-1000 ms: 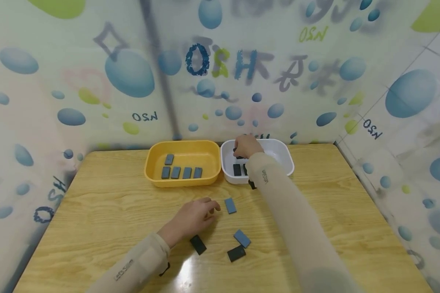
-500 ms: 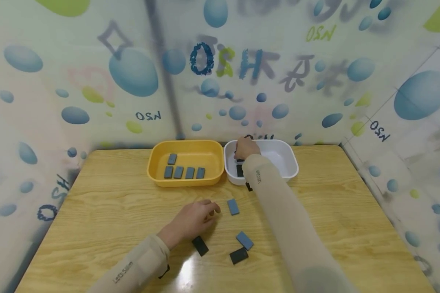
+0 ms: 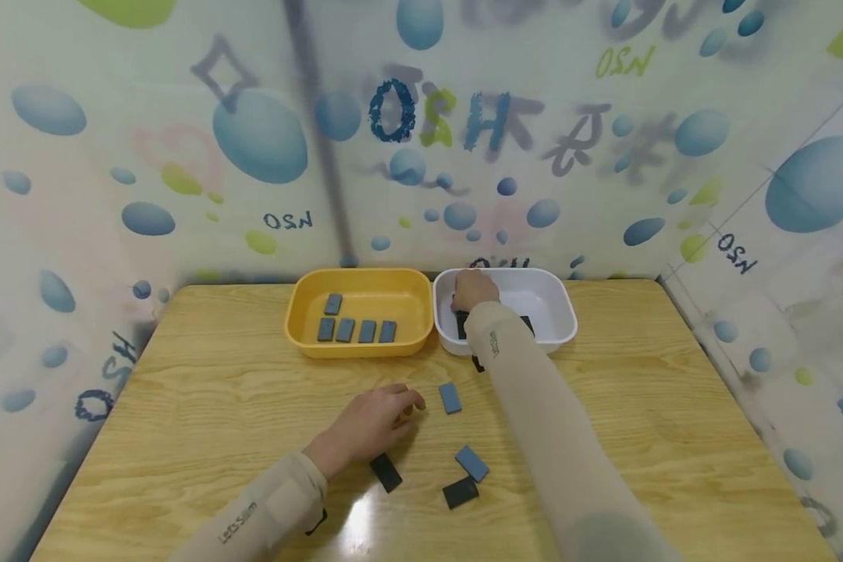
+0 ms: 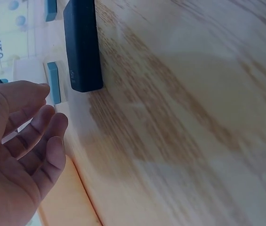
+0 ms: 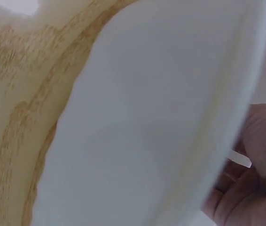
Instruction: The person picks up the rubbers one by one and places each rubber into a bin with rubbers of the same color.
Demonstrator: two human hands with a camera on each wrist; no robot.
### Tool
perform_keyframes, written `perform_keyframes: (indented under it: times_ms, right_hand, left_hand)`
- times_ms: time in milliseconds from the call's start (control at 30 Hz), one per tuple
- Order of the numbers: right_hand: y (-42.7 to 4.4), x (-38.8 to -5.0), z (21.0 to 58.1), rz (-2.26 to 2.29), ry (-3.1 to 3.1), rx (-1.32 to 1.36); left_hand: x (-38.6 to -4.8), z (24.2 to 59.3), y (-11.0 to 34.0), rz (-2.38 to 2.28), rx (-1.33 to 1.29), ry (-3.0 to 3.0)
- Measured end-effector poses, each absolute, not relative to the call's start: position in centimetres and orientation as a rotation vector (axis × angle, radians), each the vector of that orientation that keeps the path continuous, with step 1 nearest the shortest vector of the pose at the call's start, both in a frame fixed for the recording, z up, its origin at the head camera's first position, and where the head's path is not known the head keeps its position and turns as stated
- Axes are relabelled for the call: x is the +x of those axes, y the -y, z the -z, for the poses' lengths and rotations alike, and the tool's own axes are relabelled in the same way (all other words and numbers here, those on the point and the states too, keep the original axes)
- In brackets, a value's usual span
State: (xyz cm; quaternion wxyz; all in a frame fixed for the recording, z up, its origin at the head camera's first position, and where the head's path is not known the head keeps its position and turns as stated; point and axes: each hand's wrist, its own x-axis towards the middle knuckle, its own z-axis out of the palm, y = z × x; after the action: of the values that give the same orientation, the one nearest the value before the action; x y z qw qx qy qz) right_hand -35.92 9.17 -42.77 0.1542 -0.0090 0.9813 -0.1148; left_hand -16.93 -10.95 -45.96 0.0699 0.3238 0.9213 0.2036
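Mid-frame, the right hand (image 3: 475, 289) is leaning into the white tray (image 3: 549, 303), fingers' hold unclear; lower centre, the left hand (image 3: 369, 421) is idling empty, fingers bent, apparently unneeded.

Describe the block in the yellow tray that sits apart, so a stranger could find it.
On the wooden table, find the yellow tray, just left of the white tray. Along its front, four grey-blue blocks form a row. Your lone block, also grey-blue, lies behind the row's left end, the only one outside that row.
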Motion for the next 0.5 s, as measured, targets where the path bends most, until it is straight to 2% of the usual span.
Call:
perform_keyframes:
  times_ms: [500]
  right_hand:
    - [-9.28, -36.19, 43.69, 0.306, -2.841, -0.059]
  left_hand:
    - [-16.85, 45.82, 10.89, -0.607, 0.945, -2.756]
